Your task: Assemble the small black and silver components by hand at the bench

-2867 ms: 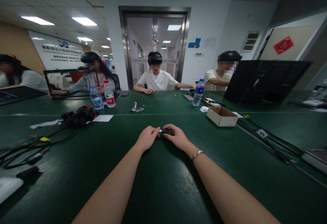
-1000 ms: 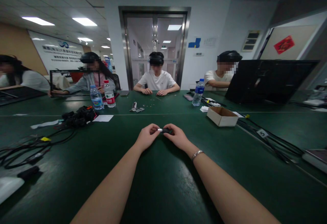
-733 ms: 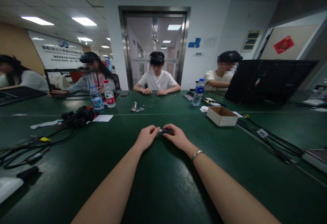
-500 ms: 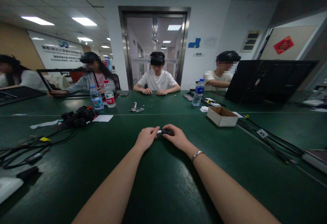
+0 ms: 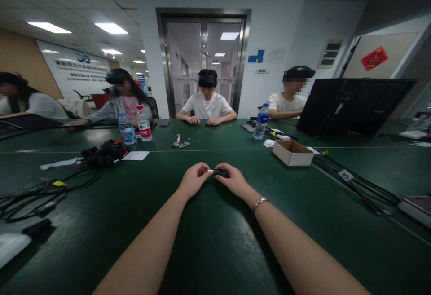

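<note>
A small black object with a shiny silver end (image 5: 218, 172) lies between my two hands, low over the green tabletop. Its exact kind is too small to make out. The fingers of my right hand (image 5: 234, 181) are closed round the black part. At the silver end, the fingertips of my left hand (image 5: 195, 180) are pinched together. The two hands are close to each other, with the object bridging them.
An open cardboard box (image 5: 292, 153) stands to the right, near a water bottle (image 5: 261, 122) and black cables (image 5: 362, 191). Across the green table (image 5: 215, 223) are small metal parts (image 5: 182, 143). Tangled cables (image 5: 30, 196) lie left; several people sit around.
My left fingers have shifted their pinch on the silver end, and more of the black part shows. At the far left, a co-worker has lowered a dark frame toward the table.
</note>
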### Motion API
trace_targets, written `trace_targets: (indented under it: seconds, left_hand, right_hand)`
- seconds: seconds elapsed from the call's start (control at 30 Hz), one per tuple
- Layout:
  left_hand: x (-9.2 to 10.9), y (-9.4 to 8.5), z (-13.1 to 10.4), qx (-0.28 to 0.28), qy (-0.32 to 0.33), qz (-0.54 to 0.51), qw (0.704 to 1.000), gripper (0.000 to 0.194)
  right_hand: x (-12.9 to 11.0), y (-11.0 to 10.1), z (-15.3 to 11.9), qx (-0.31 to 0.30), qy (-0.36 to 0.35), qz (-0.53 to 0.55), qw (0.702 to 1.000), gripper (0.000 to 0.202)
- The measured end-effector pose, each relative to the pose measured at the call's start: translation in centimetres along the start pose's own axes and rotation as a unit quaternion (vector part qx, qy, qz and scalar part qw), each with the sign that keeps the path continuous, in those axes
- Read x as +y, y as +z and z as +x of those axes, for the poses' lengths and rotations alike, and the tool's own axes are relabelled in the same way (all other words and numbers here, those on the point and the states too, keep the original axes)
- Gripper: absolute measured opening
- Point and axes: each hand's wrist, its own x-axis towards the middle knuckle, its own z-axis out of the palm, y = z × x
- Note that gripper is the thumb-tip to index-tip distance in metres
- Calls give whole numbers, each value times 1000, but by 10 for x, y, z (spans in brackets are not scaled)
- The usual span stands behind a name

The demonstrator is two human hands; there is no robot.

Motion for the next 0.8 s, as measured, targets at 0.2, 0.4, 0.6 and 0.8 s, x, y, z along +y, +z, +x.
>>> trace_targets:
  seconds: [0.2, 0.4, 0.6, 0.8]
  left_hand:
    - [1, -2, 0, -1, 15, -25, 1000, 14]
    - [-7, 0, 3, 12, 23, -45, 999, 13]
    - [-10, 1, 4, 15, 37, -94, 995, 10]
    - [-9, 1, 3, 14, 38, -129, 991, 22]
  right_hand:
    - [4, 0, 1, -9, 1, 3, 1000, 27]
    - [3, 0, 1, -14, 7, -3, 1000, 27]
    - [3, 0, 1, -16, 7, -2, 1000, 27]
    - [1, 0, 1, -20, 12, 3, 1000, 27]
